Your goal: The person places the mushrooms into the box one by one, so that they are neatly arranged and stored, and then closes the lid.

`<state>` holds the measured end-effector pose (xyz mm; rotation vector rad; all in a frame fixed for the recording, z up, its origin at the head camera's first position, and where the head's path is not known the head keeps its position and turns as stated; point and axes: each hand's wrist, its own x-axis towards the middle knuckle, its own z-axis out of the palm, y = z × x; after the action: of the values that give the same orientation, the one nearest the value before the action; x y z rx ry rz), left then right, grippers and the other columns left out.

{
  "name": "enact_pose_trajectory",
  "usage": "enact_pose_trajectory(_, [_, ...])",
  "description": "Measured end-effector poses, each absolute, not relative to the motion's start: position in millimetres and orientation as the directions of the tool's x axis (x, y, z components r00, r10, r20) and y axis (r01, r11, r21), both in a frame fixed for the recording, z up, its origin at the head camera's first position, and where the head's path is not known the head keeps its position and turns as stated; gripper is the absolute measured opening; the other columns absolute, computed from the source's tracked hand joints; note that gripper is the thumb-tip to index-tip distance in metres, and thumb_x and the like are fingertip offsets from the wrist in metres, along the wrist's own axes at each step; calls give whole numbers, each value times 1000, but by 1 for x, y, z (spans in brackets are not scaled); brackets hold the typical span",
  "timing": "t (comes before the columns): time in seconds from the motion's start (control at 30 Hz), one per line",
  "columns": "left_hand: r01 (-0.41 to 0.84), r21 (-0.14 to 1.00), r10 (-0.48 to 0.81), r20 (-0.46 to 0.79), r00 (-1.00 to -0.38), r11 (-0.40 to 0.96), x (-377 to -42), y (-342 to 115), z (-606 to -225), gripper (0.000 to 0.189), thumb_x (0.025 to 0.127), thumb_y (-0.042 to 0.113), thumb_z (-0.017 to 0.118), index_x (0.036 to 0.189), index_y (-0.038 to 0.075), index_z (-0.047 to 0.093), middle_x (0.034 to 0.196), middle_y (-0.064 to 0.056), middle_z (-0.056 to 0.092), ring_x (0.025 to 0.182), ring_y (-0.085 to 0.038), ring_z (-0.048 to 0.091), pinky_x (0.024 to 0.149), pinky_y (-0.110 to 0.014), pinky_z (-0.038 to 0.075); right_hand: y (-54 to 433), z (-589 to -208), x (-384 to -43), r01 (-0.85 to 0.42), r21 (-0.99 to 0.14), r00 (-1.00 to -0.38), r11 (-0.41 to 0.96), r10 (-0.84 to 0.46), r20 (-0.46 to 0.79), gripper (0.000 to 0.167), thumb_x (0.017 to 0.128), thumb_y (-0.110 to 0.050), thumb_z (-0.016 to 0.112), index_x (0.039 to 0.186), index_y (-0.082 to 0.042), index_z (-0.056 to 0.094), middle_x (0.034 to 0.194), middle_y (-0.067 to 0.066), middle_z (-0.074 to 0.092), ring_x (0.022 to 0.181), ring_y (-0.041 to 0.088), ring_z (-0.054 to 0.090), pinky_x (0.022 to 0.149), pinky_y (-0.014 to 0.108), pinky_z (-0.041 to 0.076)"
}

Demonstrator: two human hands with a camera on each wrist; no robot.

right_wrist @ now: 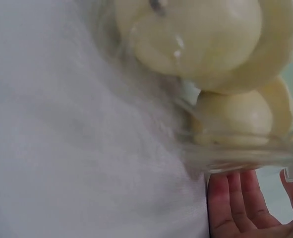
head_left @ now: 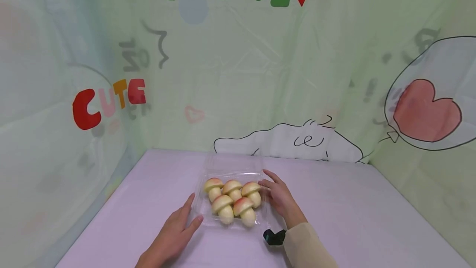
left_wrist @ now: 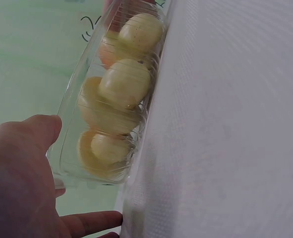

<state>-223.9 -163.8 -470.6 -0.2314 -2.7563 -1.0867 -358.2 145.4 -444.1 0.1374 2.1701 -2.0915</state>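
A clear plastic clamshell box [head_left: 238,223] lies on the table with its transparent lid [head_left: 234,163] folded back at the far side. Inside are several cream-coloured, mushroom-shaped pieces [head_left: 224,209] with reddish caps, set in two rows. At the box's left side is my left hand [head_left: 174,230], thumb spread from the extended fingers; the left wrist view has the thumb [left_wrist: 46,128] close to the box wall. My right hand [head_left: 280,197] lies along the right side, its fingers [right_wrist: 253,196] extended beside the wall. Whether either hand touches the wall, I cannot tell.
A pale lilac cloth covers the table [head_left: 353,214]. Printed curtains [head_left: 260,73] enclose it at the back and both sides. A small black device [head_left: 274,237] sits at the right wrist, next to the beige sleeve [head_left: 306,245].
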Motion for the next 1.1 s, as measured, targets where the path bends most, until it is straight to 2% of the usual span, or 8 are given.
enact_pose_trajectory(0.3, [220,653,91,226,-970,724,-223,-164,-469,74,105,52,54,163,13,31,150,-23,56,142,-45,48,115,-64,36,143,-445,-355,66,-998,-998,12,-15,-66,50,107,-12,51,156,-13,42,142,29,55,82,10,56,68,25,44])
enact_pose_trajectory(0.73, [223,656,93,228,-969,721,-223,-164,-470,73,105,51,54,163,13,32,151,-22,55,142,-44,48,115,-63,37,143,-447,-353,20,-1000,-1000,-9,9,-20,38,106,-5,52,143,-6,47,140,26,56,95,10,66,74,24,54])
enact_pose_trajectory(0.87, [231,649,101,232,-967,725,-223,-164,-469,73,105,51,54,163,13,32,150,-23,55,141,-45,49,115,-63,37,143,-445,-355,-16,-1000,-1000,22,18,16,34,104,0,52,136,-5,45,140,27,56,107,20,70,81,25,57])
enact_pose_trajectory(1.0, [223,646,93,229,-969,730,-224,-164,-469,73,105,52,53,163,14,32,150,-23,55,142,-45,48,115,-64,37,142,-444,-356,-40,-999,-999,17,15,40,28,103,5,48,128,-5,43,142,27,54,120,32,67,85,29,57])
enact_pose_trajectory(1.1, [210,648,89,215,-972,732,-225,-164,-470,74,105,55,52,164,15,31,152,-22,54,143,-45,48,116,-64,36,141,-442,-357,-50,-999,-999,-2,20,50,21,101,8,48,118,-4,44,138,25,55,120,33,68,82,29,58])
